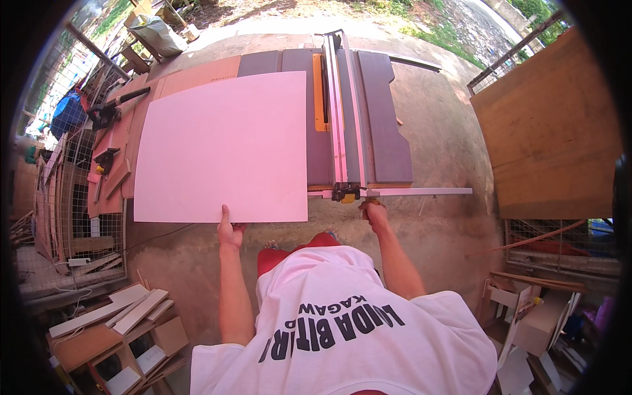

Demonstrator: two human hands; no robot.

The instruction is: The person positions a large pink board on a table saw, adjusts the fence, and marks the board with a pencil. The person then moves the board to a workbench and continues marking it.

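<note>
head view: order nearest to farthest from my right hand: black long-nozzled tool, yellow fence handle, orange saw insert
From the right hand:
1. Yellow fence handle, just to its left
2. Orange saw insert, ahead and left
3. Black long-nozzled tool, far left, past the white panel

The pale panel (pixel 220 148) hides fingertips of the left hand (pixel 230 234) and some saw table (pixel 388 141).

one large pale panel (pixel 220 148), one table saw (pixel 385 122), one orange insert (pixel 318 89), one white shirt (pixel 355 342), two grips (pixel 230 232) (pixel 374 216)
</note>
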